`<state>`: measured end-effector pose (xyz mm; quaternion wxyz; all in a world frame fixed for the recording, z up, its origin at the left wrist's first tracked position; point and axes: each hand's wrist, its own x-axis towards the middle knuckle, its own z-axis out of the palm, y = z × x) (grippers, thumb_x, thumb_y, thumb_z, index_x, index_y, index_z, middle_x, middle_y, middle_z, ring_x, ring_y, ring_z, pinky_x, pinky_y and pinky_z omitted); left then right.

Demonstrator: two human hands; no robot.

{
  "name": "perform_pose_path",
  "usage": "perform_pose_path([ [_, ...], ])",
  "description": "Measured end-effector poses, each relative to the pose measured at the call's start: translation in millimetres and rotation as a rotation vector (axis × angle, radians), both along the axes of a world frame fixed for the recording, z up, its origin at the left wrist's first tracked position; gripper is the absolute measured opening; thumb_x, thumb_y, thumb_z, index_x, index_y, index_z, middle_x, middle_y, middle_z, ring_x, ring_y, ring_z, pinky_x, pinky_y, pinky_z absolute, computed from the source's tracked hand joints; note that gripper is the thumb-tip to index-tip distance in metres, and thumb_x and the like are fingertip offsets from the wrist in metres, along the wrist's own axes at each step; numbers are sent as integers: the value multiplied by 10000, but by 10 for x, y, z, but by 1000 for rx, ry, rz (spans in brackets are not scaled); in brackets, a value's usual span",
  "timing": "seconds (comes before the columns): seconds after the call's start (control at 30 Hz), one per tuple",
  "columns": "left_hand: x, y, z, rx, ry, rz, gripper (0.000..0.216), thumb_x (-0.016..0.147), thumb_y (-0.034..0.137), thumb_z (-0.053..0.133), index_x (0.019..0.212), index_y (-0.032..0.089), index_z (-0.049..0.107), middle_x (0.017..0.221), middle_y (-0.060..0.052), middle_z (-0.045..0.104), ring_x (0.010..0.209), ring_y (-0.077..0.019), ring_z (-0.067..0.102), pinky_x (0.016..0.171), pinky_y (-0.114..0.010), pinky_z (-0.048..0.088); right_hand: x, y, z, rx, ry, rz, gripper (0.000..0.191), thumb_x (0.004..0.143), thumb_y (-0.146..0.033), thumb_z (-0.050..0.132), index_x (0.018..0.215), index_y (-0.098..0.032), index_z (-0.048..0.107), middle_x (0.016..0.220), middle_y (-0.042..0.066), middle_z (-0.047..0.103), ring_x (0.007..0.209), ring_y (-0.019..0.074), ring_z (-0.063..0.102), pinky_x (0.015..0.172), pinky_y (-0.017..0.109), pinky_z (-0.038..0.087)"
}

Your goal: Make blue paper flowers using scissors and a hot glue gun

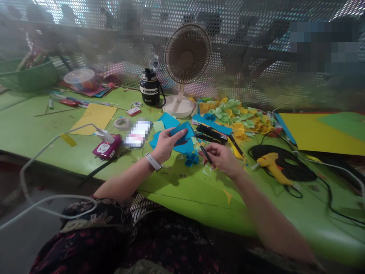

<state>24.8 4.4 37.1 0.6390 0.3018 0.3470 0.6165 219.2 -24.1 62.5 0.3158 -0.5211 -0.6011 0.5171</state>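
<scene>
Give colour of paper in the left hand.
Blue. Paper in left hand, head view.

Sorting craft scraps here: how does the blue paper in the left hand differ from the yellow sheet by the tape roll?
The blue paper is pinched in the left hand, raised off the green table; the yellow sheet lies flat on it, untouched. The blue paper is a small cut piece; the yellow sheet is larger and rectangular. Both are plain coloured paper.
</scene>
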Motion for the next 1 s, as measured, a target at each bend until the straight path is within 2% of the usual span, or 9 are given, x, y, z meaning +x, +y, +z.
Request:
perform_pose_path([
  [0.47,16,-14,0,-4,2,-9,379,522,337,938,757,129,725,751,-22,720,656,-117,651,685,-303,590,3,-2,-7,-6,8,1,563,539,-666,839,683,-190,574,542,0,642,369,65,424,364,229,328],
  [0.77,25,-14,-43,10,-1,-18,314,582,315,914,751,140,716,745,-18,712,658,-119,642,699,-328,605,2,5,-10,0,7,12,589,542,-704,818,668,-192,555,538,1,646,354,58,414,355,223,299],
  [0.87,9,-3,-42,-18,-48,-5,281,639,296,882,842,160,744,818,-30,742,703,-129,666,725,-317,597,11,6,-26,-21,17,33,590,546,-699,821,675,-188,558,539,1,650,353,55,419,364,220,308],
  [1.0,-21,3,-18,-62,-99,-41,376,705,242,821,1071,190,751,941,-43,769,753,-133,693,710,-255,566,25,29,-74,-54,12,51,587,555,-693,823,697,-182,572,545,0,652,365,58,436,376,218,319],
])
